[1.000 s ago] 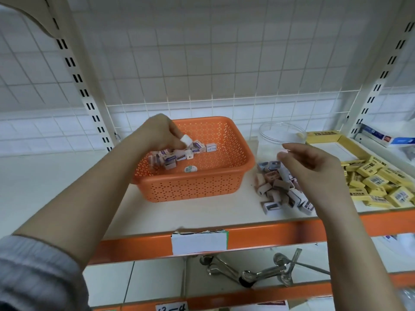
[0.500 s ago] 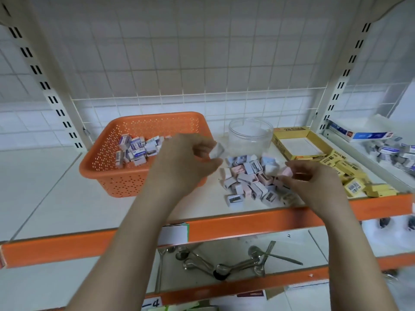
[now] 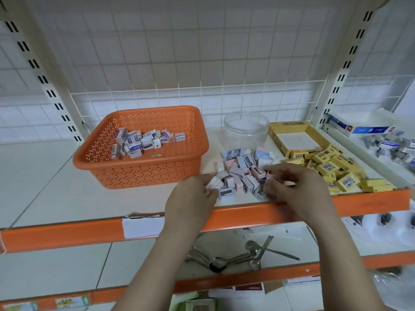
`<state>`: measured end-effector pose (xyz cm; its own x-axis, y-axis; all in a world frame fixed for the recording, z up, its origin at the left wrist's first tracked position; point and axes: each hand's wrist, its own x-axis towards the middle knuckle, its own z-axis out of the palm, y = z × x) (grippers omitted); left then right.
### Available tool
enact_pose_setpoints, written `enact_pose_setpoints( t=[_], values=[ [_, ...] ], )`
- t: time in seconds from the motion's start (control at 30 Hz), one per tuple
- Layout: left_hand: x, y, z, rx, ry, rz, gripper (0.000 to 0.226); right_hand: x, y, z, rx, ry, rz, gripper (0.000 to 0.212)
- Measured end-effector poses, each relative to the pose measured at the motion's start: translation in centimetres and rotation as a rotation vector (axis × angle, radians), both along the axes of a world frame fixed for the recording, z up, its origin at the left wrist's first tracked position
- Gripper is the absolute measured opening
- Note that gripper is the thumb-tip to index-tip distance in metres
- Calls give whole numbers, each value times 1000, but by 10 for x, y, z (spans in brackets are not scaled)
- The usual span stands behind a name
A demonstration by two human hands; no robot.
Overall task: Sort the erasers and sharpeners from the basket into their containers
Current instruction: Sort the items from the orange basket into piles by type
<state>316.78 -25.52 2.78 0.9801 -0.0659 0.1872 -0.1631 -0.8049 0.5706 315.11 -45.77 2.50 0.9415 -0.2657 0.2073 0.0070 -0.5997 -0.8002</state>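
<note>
Left hand (image 3: 195, 194) pinches a white sharpener (image 3: 213, 182) at the sharpener pile (image 3: 243, 170) (basket (image 3: 143, 173) at 10 o'clock); right hand (image 3: 292, 187) curled into it, grip unclear.

Bare shelf (image 3: 56, 176) left of basket (image 3: 143, 173); sharpener pile (image 3: 241, 173) crowds the right.

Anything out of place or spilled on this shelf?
Yes. The sharpeners lie in a loose heap on the shelf beside the empty clear jar, and yellow erasers are scattered outside their open yellow box. The orange basket sits askew.
</note>
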Motion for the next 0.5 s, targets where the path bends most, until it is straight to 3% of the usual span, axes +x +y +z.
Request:
enact_pose_setpoints(
  t=[0.1, 0.23, 0.5],
  values=[
    [3, -3, -7, 47, 22, 49, 27, -1, 2, 5, 31, -67, 3, 23],
    [3, 2, -4, 21, 52, 60, 36, 3, 7, 11, 78, -99, 20, 15],
    [2, 55, 59, -96, -36, -57, 20, 37, 52, 52, -63, -171, 166, 15]
  ],
)
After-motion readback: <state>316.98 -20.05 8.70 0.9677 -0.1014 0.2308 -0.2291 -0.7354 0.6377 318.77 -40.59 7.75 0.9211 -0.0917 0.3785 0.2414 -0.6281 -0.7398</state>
